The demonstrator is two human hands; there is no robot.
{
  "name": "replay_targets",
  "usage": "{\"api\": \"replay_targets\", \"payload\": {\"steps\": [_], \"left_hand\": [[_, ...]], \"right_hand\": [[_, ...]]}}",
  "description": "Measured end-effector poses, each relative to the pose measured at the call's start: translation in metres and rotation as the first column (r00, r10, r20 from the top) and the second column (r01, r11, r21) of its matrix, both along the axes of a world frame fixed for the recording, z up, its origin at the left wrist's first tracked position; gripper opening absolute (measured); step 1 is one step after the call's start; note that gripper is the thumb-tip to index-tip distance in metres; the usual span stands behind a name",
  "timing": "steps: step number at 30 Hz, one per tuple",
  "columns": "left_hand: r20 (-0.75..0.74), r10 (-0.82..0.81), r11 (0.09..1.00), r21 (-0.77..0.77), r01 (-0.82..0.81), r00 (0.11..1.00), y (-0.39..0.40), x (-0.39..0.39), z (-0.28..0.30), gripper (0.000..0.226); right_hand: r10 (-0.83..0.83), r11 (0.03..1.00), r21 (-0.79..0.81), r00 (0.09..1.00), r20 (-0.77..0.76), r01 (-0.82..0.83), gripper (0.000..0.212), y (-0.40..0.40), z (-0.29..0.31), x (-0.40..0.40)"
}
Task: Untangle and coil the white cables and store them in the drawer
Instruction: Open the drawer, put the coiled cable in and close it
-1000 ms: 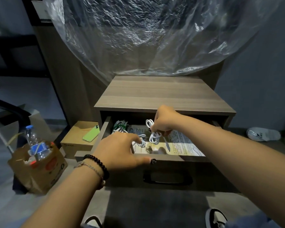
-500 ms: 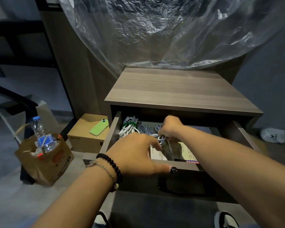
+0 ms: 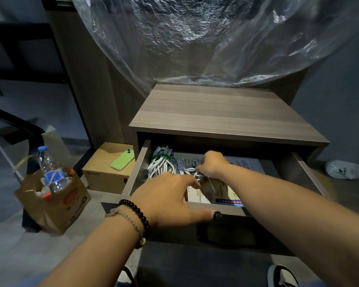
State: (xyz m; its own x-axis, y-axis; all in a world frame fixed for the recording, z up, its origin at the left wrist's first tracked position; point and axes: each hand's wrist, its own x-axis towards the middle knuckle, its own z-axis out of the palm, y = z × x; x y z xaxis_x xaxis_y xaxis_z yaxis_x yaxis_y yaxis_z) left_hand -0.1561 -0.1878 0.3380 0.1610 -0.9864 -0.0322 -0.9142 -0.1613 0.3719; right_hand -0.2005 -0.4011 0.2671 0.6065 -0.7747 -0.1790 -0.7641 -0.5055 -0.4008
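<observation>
**Coiled cable set down inside the open drawer**

A wood-grain nightstand with a flat, matte top is seen with its drawer pulled out toward the near side. Bundles of white cables, round-sectioned and looped, are piled in the drawer's far left corner, one bundle bound by a green tie. Printed paper sheets line the drawer floor to the right.

The right hand is reached into the drawer with its fingers curled down around a small white coil, which lies just right of the pile; the coil appears to be pinched, though the fingertips are hidden. The left hand is held over the drawer's near front edge with fingers spread and loosely bent, the thumb laid along the front panel; nothing is gripped by it. Beaded bracelets are worn at its wrist.

Crinkled clear plastic sheeting hangs behind. On the left, a green phone rests on a cardboard box, and a plastic bottle stands in a brown paper bag.
</observation>
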Motion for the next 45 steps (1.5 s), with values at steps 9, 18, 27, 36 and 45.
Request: {"api": "replay_targets", "payload": {"steps": [9,18,27,36,45], "left_hand": [[0.032,-0.018,1.000,-0.023,0.018,0.999,0.001,-0.001,0.000,0.068],[0.088,-0.028,0.991,-0.125,0.039,0.996,-0.001,0.003,-0.003,0.061],[0.338,0.123,0.901,-0.433,0.038,0.933,-0.019,-0.003,-0.027,0.053],[0.445,0.263,0.907,-0.416,-0.062,0.856,-0.060,-0.013,-0.044,0.060],[0.462,0.247,0.939,-0.330,-0.093,0.852,-0.108,0.018,-0.040,0.066]], "right_hand": [[0.004,0.998,-0.070,0.999,-0.039,-0.007,0.034,0.010,0.023,-0.009],[0.000,0.999,-0.052,0.984,0.180,0.010,0.024,0.039,0.065,-0.062],[0.175,0.908,-0.410,0.967,0.183,-0.087,0.034,0.062,0.063,-0.165],[0.190,0.670,-0.714,0.977,-0.100,-0.203,0.075,0.022,0.033,-0.166],[0.096,0.709,-0.689,0.989,-0.111,-0.147,0.093,-0.030,0.032,-0.156]]}}
